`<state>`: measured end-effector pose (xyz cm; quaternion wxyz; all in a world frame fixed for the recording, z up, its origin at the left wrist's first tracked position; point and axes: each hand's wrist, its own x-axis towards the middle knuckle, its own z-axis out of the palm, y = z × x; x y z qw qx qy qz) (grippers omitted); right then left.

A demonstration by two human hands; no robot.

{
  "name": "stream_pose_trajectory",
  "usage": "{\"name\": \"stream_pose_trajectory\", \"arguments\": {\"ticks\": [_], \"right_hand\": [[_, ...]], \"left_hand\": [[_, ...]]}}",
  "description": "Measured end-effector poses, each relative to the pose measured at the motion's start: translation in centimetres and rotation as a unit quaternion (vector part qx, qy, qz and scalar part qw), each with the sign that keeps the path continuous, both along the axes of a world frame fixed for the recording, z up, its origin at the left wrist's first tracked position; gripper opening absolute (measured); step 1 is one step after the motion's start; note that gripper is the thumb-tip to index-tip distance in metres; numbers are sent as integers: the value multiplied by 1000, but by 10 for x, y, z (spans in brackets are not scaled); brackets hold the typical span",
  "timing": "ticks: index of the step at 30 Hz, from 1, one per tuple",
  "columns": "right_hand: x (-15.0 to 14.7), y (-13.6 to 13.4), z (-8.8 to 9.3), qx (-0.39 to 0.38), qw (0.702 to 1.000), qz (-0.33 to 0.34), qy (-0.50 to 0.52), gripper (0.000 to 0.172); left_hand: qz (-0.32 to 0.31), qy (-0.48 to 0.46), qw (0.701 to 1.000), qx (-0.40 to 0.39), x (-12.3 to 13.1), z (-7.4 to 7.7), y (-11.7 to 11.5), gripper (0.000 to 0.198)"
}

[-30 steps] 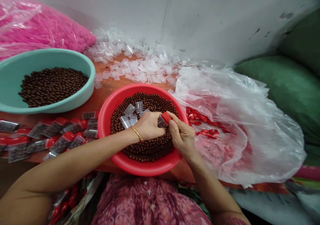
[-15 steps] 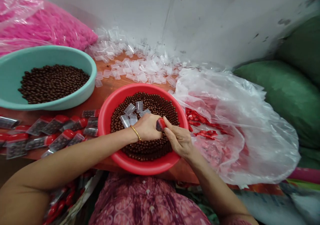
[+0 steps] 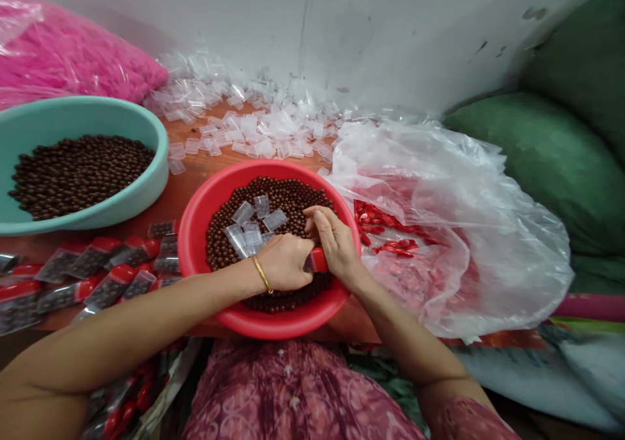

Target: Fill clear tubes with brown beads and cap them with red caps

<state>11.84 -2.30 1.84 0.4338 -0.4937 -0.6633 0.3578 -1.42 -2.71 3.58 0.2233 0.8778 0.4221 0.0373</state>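
My left hand (image 3: 287, 262), with a gold bangle at the wrist, is closed around a small clear box with a red cap (image 3: 319, 260). Most of the box is hidden in the fist; the cap and a dark part show. My right hand (image 3: 336, 243) is beside it, its palm against the cap and its fingers loosely bent, not wrapped round it. Both hands are over a red basin (image 3: 195, 219) holding many brown beads or balls (image 3: 288, 192). Several clear empty boxes (image 3: 252, 235) lie on the beads, left of my hands.
A teal basin (image 3: 161, 160) with brown balls stands at left. Filled red-capped boxes (image 3: 105, 290) lie before it. Clear pieces (image 3: 263, 134) are scattered behind. A plastic bag (image 3: 508, 258) with red caps (image 3: 390, 238) lies at right, green sacks (image 3: 547, 160) beyond; a pink-filled bag (image 3: 73, 56) is back left.
My right hand has gone from pinching the red cap to resting its palm against it, fingers raised. Both hands moved slightly, and the view shifted. The clear boxes on the beads lie more spread out.
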Motion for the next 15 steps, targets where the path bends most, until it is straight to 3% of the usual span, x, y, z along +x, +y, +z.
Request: {"name": "stream_pose_trajectory", "arguments": {"ticks": [6, 10, 12, 15], "right_hand": [[-9, -3, 2, 32, 999, 13, -19, 35], [-7, -3, 7, 74, 996, 1, 57, 49], [11, 0, 10, 106, 991, -57, 53, 54], [61, 8, 11, 114, 977, -152, -100, 43]], "left_hand": [[3, 31, 999, 16, 2, -2, 2, 29], [-36, 15, 997, 66, 0, 13, 8, 19], [-24, -24, 995, 92, -16, 25, 3, 11], [48, -85, 985, 141, -67, 36, -20, 15]]}}
